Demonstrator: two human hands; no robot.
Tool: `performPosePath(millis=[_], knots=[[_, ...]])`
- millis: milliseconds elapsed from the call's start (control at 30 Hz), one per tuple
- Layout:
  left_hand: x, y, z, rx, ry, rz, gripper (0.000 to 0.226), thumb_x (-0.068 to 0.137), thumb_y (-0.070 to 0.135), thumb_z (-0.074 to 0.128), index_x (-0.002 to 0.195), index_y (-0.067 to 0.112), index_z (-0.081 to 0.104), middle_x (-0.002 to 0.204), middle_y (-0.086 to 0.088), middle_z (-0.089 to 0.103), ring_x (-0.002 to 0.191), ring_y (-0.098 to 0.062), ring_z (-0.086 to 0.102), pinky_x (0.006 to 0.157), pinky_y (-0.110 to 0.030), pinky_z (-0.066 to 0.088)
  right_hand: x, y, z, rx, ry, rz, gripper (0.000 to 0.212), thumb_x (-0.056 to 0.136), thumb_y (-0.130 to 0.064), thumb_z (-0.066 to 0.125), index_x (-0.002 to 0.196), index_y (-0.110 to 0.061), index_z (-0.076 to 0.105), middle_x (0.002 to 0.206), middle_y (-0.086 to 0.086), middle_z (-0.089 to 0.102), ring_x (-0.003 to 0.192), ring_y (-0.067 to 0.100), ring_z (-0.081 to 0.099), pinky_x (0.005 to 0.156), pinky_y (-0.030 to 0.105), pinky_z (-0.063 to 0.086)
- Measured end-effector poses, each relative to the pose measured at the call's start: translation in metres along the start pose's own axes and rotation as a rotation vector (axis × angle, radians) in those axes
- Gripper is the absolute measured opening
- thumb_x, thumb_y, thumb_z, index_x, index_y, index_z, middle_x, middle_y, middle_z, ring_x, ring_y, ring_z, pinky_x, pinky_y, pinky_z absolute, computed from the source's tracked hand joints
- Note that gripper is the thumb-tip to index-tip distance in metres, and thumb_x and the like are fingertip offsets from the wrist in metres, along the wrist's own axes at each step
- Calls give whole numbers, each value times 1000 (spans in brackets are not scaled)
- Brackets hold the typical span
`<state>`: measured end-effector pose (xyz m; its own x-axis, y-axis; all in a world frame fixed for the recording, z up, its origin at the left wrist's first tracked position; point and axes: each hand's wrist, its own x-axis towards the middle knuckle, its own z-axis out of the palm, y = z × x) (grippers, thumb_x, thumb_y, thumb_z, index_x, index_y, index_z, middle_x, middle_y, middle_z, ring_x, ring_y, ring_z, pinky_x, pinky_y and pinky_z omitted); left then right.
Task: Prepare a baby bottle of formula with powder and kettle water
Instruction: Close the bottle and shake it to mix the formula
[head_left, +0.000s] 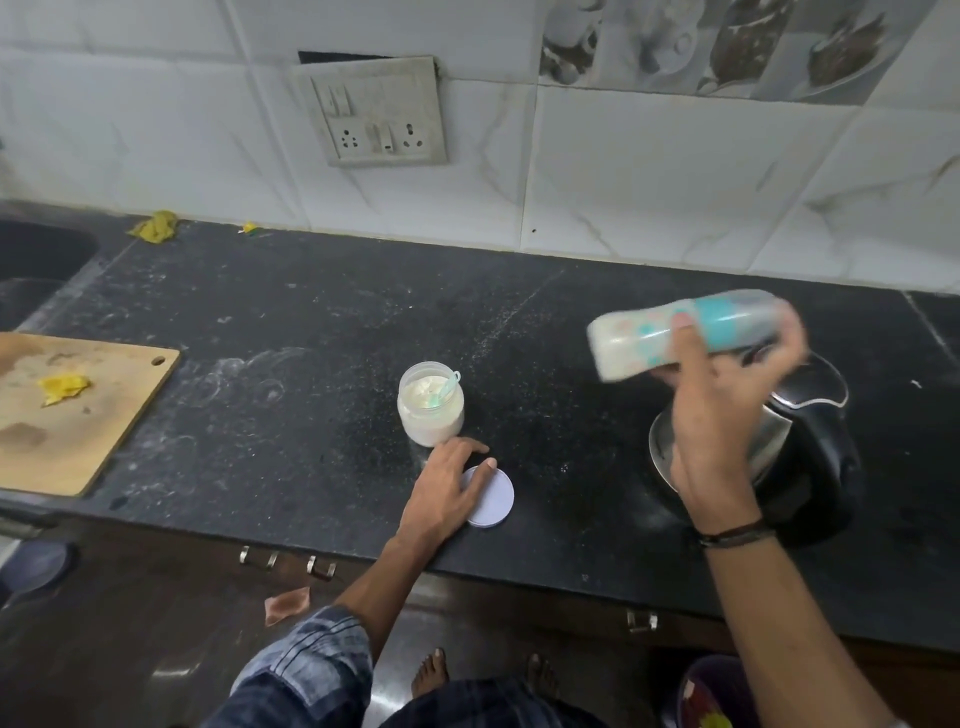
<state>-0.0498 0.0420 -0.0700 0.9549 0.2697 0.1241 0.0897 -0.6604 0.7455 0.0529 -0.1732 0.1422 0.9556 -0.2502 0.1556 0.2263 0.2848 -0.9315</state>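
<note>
Gripping the baby bottle (634, 338) in your right hand (727, 410), fingers curled round its middle, you hold it in the air over the kettle (821, 467). Its long axis runs nearly level, left to right: the base points left, and the teal collar and clear cap point right and sit slightly higher. The bottle is blurred, and milky white liquid shows inside it. Your left hand (447, 488) rests with relaxed fingers flat on the round white lid (496, 499), which lies on the dark worktop (311, 338). Just beyond it stands the open jar (431, 415), holding white powder with a teal scoop (441, 392) stuck in it. The kettle's inside is hidden behind your wrist.
</note>
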Motion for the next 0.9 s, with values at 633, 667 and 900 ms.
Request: performPosePath(millis=[633, 667, 900], knots=[[1, 0, 0, -20, -3, -6, 32, 102, 54, 48, 116, 30, 63, 117, 17, 59, 114, -2, 50, 100, -28, 43, -8, 10, -6, -2, 20, 19, 79, 91, -15, 81, 149, -26, 30, 143, 10, 59, 121, 25, 70, 92, 60, 61], [1, 0, 0, -19, -3, -6, 32, 102, 54, 48, 116, 30, 63, 117, 17, 59, 115, -2, 51, 100, -28, 43, -6, 6, -6, 57, 87, -40, 79, 91, -18, 82, 149, -26, 29, 142, 10, 60, 122, 26, 70, 91, 61, 61], [1, 1, 0, -19, 2, -2, 35, 102, 53, 49, 116, 26, 65, 117, 15, 60, 115, -6, 52, 101, -31, 44, -1, 9, -11, -58, -35, 40, 77, 92, -9, 79, 150, -24, 31, 138, 2, 64, 120, 24, 71, 91, 56, 62]])
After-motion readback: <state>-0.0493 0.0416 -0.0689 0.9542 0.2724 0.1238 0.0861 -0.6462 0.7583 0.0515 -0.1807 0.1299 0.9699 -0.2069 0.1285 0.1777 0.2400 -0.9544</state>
